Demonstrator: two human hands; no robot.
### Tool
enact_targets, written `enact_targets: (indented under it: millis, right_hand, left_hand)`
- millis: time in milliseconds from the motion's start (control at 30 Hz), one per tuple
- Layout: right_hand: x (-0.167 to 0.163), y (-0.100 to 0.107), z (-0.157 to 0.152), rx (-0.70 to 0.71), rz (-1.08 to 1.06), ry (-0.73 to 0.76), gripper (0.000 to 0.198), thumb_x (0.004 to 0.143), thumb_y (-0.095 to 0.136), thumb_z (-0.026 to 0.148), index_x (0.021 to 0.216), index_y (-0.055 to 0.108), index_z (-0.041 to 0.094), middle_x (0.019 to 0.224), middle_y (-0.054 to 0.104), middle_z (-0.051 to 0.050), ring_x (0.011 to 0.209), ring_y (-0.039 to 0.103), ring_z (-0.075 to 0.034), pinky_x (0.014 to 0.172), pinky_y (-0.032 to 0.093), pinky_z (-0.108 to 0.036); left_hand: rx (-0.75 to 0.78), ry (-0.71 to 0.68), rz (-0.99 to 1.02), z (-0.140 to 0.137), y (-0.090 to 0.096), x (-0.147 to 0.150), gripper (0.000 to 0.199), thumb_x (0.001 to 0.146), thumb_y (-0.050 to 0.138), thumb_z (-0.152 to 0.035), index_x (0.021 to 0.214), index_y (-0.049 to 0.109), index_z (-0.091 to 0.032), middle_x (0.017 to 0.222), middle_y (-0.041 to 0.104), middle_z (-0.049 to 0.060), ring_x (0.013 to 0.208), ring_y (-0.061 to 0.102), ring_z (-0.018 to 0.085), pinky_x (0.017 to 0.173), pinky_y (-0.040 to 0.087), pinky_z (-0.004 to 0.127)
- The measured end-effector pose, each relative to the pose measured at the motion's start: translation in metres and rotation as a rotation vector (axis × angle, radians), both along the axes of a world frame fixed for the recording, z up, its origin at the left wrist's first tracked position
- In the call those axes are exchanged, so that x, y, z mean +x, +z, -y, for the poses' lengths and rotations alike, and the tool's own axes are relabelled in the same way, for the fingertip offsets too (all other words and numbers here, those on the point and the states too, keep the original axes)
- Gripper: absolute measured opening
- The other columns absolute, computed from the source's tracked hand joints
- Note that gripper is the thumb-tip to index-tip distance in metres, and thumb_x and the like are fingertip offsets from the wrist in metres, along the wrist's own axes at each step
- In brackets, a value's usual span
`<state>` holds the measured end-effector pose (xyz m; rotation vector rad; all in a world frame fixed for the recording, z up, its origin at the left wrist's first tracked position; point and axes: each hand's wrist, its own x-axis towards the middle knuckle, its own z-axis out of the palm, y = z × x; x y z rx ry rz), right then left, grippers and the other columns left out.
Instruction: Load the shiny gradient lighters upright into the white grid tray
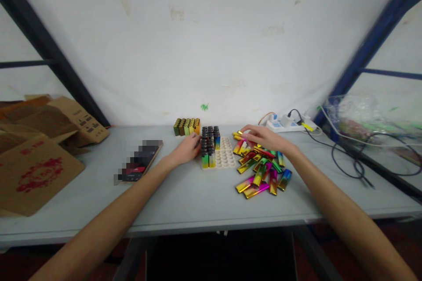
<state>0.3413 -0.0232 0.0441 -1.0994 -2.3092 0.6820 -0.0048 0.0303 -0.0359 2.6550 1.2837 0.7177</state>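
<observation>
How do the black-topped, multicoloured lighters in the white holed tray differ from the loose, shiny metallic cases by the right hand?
The black-topped lighters stand upright in the white holed tray; the shiny metallic cases lie jumbled on the grey table. The lighters are grouped in rows, while the cases overlap at various angles. The lighters show black tops; the cases show none. Both include yellow and green colouring.

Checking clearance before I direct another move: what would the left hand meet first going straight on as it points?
The left hand would most likely meet the black-topped lighters standing in the white tray; depth is unclear, so it may already touch them.
</observation>
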Motion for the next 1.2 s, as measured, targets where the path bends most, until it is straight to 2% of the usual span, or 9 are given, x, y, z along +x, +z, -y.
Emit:
enact_targets:
  millis: [167, 333, 500, 567, 700, 833, 900, 1067, 1200]
  right_hand:
    - [-0.012, -0.007, -0.004, 0.069, -0.13, -0.08, 0.044, 0.093, 0.058, 0.057, 0.097, 0.075, 0.017, 0.088, 0.073, -0.005, 0.079, 0.063, -0.018, 0.072, 0.047, -0.029]
    - [-0.024, -0.016, -0.003, -0.082, -0.348, -0.165, 0.044, 0.076, 0.078, 0.054, 0.092, 0.073, 0.013, 0.08, 0.073, -0.006, 0.067, 0.062, -0.016, 0.063, 0.048, -0.028]
    - [-0.033, -0.019, 0.002, -0.15, -0.451, -0.011, 0.043, 0.085, 0.07, 0.056, 0.094, 0.072, 0.014, 0.095, 0.073, -0.007, 0.089, 0.066, -0.02, 0.085, 0.053, -0.034]
    - [-0.037, -0.02, 0.004, -0.217, -0.467, 0.017, 0.045, 0.091, 0.061, 0.06, 0.095, 0.068, 0.015, 0.097, 0.072, -0.007, 0.091, 0.066, -0.019, 0.087, 0.053, -0.034]
    - [-0.05, -0.026, 0.008, -0.364, -0.53, 0.074, 0.044, 0.095, 0.054, 0.063, 0.087, 0.056, 0.019, 0.074, 0.06, 0.0, 0.07, 0.059, -0.014, 0.069, 0.051, -0.029]
    - [-0.062, -0.035, 0.01, -0.46, -0.656, 0.052, 0.048, 0.089, 0.062, 0.067, 0.081, 0.041, 0.024, 0.062, 0.031, 0.01, 0.048, 0.03, -0.008, 0.046, 0.029, -0.022]
    - [-0.066, -0.038, 0.01, -0.397, -0.624, -0.048, 0.053, 0.088, 0.058, 0.071, 0.075, 0.036, 0.024, 0.06, 0.027, 0.01, 0.048, 0.025, -0.008, 0.044, 0.023, -0.022]
    - [-0.07, -0.042, 0.014, -0.019, -0.42, -0.339, 0.059, 0.09, 0.05, 0.072, 0.063, 0.032, 0.023, 0.057, 0.026, 0.005, 0.054, 0.028, -0.01, 0.05, 0.02, -0.026]
    - [-0.072, -0.043, 0.016, 0.06, -0.339, -0.403, 0.05, 0.091, 0.047, 0.06, 0.06, 0.034, 0.022, 0.058, 0.028, 0.004, 0.057, 0.031, -0.011, 0.053, 0.021, -0.027]
  left_hand:
    - [-0.018, -0.002, -0.006, 0.003, 0.003, 0.001, 0.012, 0.091, 0.048, -0.02, 0.09, 0.06, -0.018, 0.095, 0.06, 0.011, 0.091, 0.059, 0.026, 0.086, 0.053, 0.041]
    - [-0.024, 0.005, -0.003, 0.003, 0.003, 0.001, 0.012, 0.091, 0.047, -0.02, 0.089, 0.059, -0.018, 0.096, 0.06, 0.012, 0.092, 0.059, 0.027, 0.086, 0.052, 0.042]
    - [-0.02, -0.001, -0.005, 0.002, 0.002, 0.0, 0.013, 0.091, 0.047, -0.02, 0.09, 0.06, -0.018, 0.095, 0.059, 0.012, 0.091, 0.058, 0.027, 0.086, 0.052, 0.041]
    - [-0.016, -0.006, -0.013, 0.002, 0.002, 0.0, 0.014, 0.091, 0.046, -0.02, 0.09, 0.059, -0.018, 0.095, 0.059, 0.012, 0.091, 0.058, 0.026, 0.086, 0.052, 0.041]
    - [-0.018, -0.001, -0.009, 0.002, 0.002, 0.001, 0.014, 0.091, 0.047, -0.019, 0.091, 0.06, -0.017, 0.096, 0.06, 0.012, 0.093, 0.058, 0.027, 0.087, 0.052, 0.042]
    - [-0.032, 0.013, -0.02, 0.003, 0.003, 0.002, 0.015, 0.091, 0.046, -0.018, 0.092, 0.061, -0.016, 0.097, 0.06, 0.013, 0.093, 0.058, 0.026, 0.086, 0.052, 0.041]
    - [-0.033, 0.01, -0.022, 0.004, 0.004, 0.002, 0.015, 0.091, 0.046, -0.018, 0.092, 0.061, -0.016, 0.097, 0.06, 0.012, 0.093, 0.058, 0.026, 0.086, 0.052, 0.04]
    - [-0.022, 0.011, -0.017, 0.005, 0.005, 0.002, 0.013, 0.092, 0.046, -0.019, 0.088, 0.058, -0.017, 0.095, 0.059, 0.011, 0.09, 0.058, 0.025, 0.085, 0.052, 0.04]
    - [-0.019, 0.0, -0.008, 0.004, 0.004, 0.001, 0.012, 0.091, 0.047, -0.019, 0.089, 0.059, -0.017, 0.093, 0.059, 0.01, 0.09, 0.058, 0.025, 0.085, 0.052, 0.039]
